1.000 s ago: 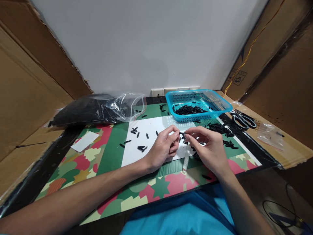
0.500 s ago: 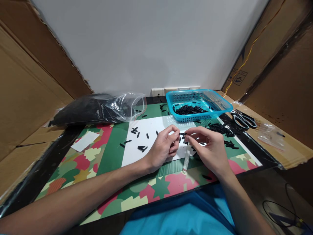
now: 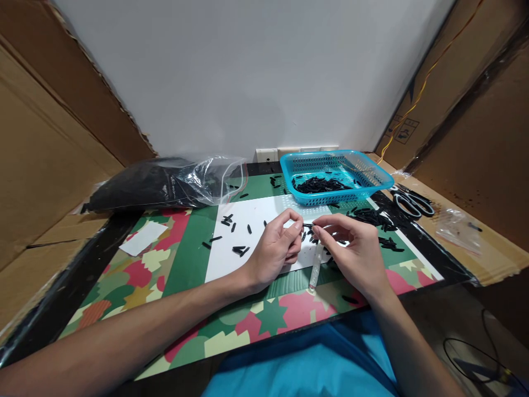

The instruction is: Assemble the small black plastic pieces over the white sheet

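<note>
Between my two hands is a small, slim black piece (image 3: 308,225), held level by the fingertips at both ends. My left hand (image 3: 282,241) is closed, thumb and forefinger pinching its left end. The thumb and fingers of my right hand (image 3: 351,245) pinch its right end. Below them a clear tube with a whitish look (image 3: 316,268) lies slanted on the mat. Similar black pieces (image 3: 239,251) are scattered over the white sheet (image 3: 215,264) to the left, and a heap of them (image 3: 374,219) lies beyond my right hand.
A blue basket (image 3: 336,197) with many black pieces stands at the back. At the back left lies a zip bag of black material (image 3: 165,184). Scissors (image 3: 411,204) and a small clear bag (image 3: 458,230) rest on cardboard at right. A white card (image 3: 143,239) lies at left.
Almost nothing differs. Both hands keep their pinch on the black piece, with only a slight shift of the right fingertips.
</note>
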Demonstrator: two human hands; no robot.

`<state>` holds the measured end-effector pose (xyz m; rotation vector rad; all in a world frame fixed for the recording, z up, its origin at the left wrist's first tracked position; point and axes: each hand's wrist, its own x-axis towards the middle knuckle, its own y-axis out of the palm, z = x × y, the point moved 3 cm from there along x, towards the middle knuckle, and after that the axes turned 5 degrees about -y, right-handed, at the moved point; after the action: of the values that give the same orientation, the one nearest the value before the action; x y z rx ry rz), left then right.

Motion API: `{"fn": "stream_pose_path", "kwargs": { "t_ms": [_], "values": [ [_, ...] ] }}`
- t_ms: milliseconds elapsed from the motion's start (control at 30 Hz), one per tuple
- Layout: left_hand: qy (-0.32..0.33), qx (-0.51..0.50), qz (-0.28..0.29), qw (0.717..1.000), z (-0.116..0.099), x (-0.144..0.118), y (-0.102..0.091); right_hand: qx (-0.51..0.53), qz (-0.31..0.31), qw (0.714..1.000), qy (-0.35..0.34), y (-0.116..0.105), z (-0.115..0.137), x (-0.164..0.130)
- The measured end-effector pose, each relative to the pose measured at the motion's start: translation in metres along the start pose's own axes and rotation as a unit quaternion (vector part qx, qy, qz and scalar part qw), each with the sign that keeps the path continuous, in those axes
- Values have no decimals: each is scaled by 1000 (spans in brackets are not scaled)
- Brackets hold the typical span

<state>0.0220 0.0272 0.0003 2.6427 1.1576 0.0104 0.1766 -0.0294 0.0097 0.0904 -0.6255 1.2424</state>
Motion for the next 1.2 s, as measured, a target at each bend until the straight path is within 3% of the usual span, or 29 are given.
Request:
{"fn": "stream_pose_path", "kwargs": {
  "t_ms": [1200],
  "values": [
    [-1,6,4,1000,0,-1,0,6,-7,1000,-22,-1,0,0]
  ]
}}
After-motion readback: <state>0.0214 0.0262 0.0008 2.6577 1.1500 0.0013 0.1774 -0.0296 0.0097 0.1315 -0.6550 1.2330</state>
